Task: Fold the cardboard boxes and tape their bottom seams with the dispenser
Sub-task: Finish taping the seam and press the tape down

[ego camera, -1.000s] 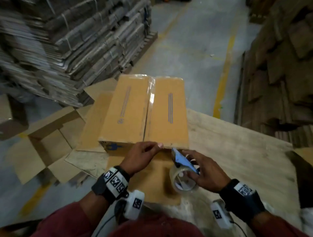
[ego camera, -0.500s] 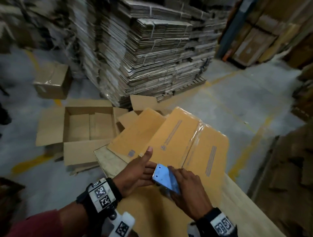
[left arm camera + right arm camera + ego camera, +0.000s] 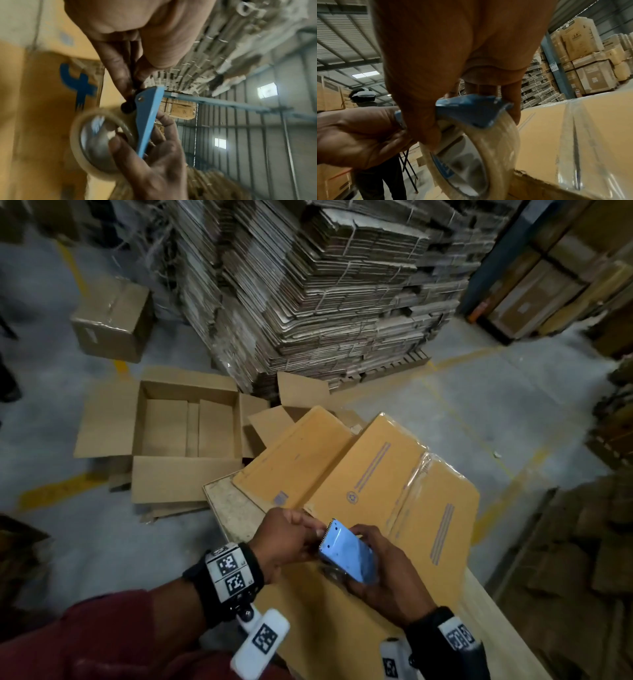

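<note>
The head view looks steeply down from above onto the worktop (image 3: 233, 508), with both hands close at the bottom edge and the floor (image 3: 479, 405) and pallet stack (image 3: 325, 285) beyond. The left wrist view sits very close behind the left hand (image 3: 137, 33), tilted sideways, facing across toward the wall. The right wrist view looks along the right hand (image 3: 453, 47), very near, angled slightly upward toward roof and shelving. All three share the tape dispenser (image 3: 346, 553) and the taped box (image 3: 394, 491).
</note>
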Tool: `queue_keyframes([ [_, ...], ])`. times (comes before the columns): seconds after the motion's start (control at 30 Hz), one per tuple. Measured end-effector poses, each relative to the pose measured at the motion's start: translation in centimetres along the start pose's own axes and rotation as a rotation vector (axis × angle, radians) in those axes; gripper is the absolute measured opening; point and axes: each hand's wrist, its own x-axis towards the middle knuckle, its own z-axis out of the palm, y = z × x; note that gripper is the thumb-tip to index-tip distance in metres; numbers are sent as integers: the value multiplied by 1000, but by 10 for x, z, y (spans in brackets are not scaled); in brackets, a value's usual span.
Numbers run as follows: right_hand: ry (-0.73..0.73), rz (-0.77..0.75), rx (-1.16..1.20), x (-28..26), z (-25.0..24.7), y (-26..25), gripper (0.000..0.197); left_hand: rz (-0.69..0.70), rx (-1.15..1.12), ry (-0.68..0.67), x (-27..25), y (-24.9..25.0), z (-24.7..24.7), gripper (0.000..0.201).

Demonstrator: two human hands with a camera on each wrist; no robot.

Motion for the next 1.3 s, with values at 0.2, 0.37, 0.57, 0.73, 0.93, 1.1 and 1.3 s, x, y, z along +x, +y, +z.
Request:
queue_keyframes([
  [0.2,-93,-9,-333,8,-21,-16,75,104,183,75,16,25,-7,19],
  [0.37,-117,-14,-454,8,-38,-18,76,58,174,50,31,41,-13,4],
  [0.57,-261,-70,-598,1,-38,-19,57,-3,201,41,49,40,-22,9],
  [0.73,-271,-57,-621,8,-38,-18,58,-30,172,33,57,43,-28,11],
  [0.93,-253,-55,-678,-8,-43,-7,59,12,212,73,65,48,-56,10],
  [1.1,-309,16,-700,-28,-56,22,58,93,229,115,75,63,-92,12],
  [1.3,-320,80,-657,-22,-38,43,55,135,316,95,81,46,-67,17],
])
